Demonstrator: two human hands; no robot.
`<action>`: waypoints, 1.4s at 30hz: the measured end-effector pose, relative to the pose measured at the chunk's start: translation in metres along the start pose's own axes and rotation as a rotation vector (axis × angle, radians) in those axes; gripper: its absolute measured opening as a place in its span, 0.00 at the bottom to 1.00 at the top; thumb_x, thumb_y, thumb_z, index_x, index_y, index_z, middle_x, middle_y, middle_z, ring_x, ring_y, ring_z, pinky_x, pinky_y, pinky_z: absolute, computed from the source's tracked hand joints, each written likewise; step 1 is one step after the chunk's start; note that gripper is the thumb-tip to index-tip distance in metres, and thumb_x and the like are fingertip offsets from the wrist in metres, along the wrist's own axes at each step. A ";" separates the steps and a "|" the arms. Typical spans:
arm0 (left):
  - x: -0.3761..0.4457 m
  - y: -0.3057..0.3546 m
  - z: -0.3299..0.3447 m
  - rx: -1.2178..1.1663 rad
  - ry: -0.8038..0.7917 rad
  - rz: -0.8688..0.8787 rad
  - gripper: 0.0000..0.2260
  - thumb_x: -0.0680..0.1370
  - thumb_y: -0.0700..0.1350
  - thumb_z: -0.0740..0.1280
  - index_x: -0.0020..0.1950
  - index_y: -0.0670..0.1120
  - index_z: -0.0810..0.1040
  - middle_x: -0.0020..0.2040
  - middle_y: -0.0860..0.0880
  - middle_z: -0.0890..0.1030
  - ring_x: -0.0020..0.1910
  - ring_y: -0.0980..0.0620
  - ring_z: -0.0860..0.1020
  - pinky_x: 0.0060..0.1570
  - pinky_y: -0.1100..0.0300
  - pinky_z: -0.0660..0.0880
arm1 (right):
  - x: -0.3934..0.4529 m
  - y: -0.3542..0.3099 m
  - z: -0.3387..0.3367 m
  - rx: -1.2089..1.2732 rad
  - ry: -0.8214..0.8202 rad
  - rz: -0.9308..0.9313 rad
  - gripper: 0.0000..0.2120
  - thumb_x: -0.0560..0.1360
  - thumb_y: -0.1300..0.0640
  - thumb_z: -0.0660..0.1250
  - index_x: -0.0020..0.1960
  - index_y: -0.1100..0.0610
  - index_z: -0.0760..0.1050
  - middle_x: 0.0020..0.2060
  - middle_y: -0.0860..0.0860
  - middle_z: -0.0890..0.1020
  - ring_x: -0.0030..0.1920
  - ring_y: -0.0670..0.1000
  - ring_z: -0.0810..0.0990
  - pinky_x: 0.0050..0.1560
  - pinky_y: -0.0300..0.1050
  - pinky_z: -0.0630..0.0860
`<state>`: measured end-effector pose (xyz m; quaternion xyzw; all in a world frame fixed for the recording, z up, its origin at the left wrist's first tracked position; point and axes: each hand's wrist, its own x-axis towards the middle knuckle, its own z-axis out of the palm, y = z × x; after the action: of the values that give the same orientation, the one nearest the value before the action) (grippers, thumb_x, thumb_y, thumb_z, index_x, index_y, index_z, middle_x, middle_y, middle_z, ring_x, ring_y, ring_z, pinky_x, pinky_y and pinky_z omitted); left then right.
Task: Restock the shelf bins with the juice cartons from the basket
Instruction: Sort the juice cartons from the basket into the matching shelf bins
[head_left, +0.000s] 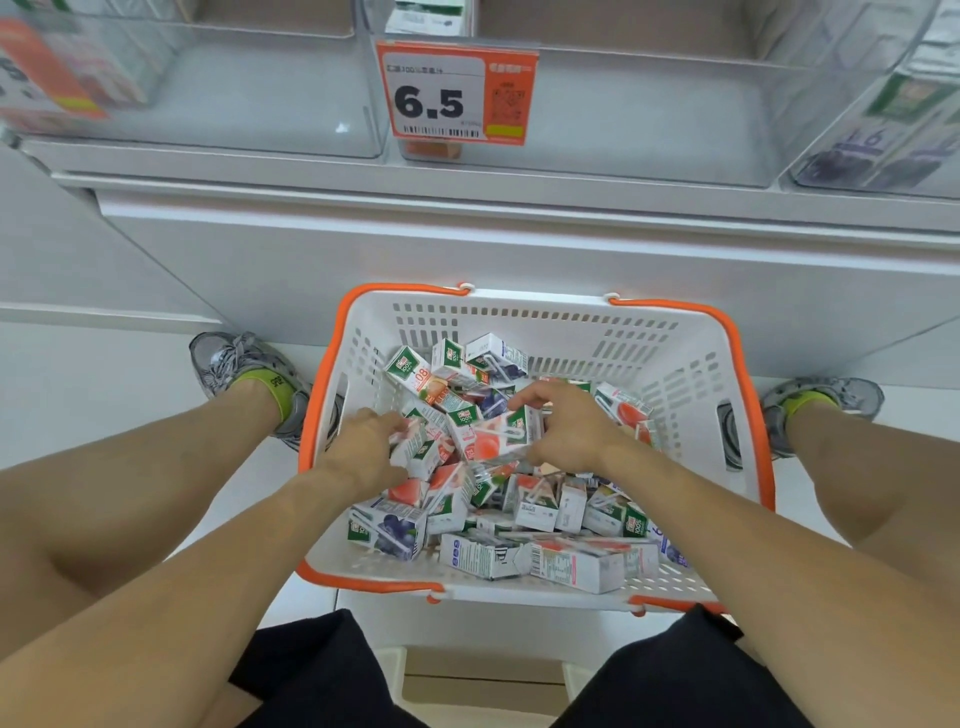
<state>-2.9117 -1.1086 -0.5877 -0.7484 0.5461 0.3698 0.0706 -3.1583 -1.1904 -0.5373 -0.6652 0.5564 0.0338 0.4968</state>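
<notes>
Both hands are down in the white, orange-rimmed basket (691, 358), which sits on the floor between the person's shoes, below the shelf. The juice cartons (540, 509) lie in a loose heap across its middle and near side, with peach, blueberry and green-topped packs jumbled at every angle.

The right hand (566, 431) reaches in from 5 o'clock, and its fingers (530, 397) curl over the top of a peach carton (498, 436) at the centre of the pile, with the thumb under its near edge, so the grip looks closed on that pack. The left hand (363, 444) comes in from 7 o'clock and rests against a green-and-white carton (423, 452) just beside it. Its fingers are narrow and half buried, and I cannot tell whether they hold the carton or only press on it.

The clear shelf bins (649, 119) stand at 12 o'clock, well apart from the basket. The one behind the 6.5 price tag (441, 93) looks nearly bare, and the bin at 2 o'clock shows blueberry packs.

To do this step well, I would gather cartons of one flavour at a time. Squaring each pack in the grip before lifting should stop the neighbours being dragged out. Each flavour should go to the bin whose tag matches. The glued-on straws look easy to snag, so a lift by the flat sides seems safest.
</notes>
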 end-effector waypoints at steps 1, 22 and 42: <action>-0.002 0.001 0.000 -0.034 -0.011 -0.009 0.30 0.73 0.45 0.75 0.73 0.50 0.68 0.67 0.43 0.73 0.58 0.45 0.77 0.59 0.55 0.75 | -0.002 0.000 0.001 0.003 -0.002 -0.005 0.26 0.67 0.69 0.78 0.60 0.50 0.77 0.71 0.52 0.71 0.65 0.51 0.76 0.43 0.34 0.74; -0.041 0.103 -0.173 -0.775 -0.134 0.212 0.18 0.80 0.47 0.57 0.50 0.33 0.78 0.36 0.38 0.80 0.30 0.45 0.74 0.30 0.57 0.65 | -0.062 -0.102 -0.123 0.218 0.187 -0.411 0.21 0.58 0.43 0.83 0.48 0.48 0.84 0.47 0.51 0.82 0.36 0.51 0.83 0.45 0.47 0.81; -0.024 0.142 -0.214 -0.377 -0.125 0.411 0.39 0.73 0.73 0.52 0.48 0.38 0.81 0.29 0.44 0.78 0.23 0.49 0.70 0.25 0.63 0.68 | -0.037 -0.135 -0.137 0.206 0.218 -0.190 0.35 0.52 0.29 0.73 0.47 0.54 0.84 0.35 0.48 0.86 0.34 0.46 0.85 0.34 0.40 0.79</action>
<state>-2.9364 -1.2554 -0.3769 -0.5977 0.6024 0.5168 -0.1129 -3.1377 -1.2753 -0.3621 -0.6599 0.5423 -0.1429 0.5000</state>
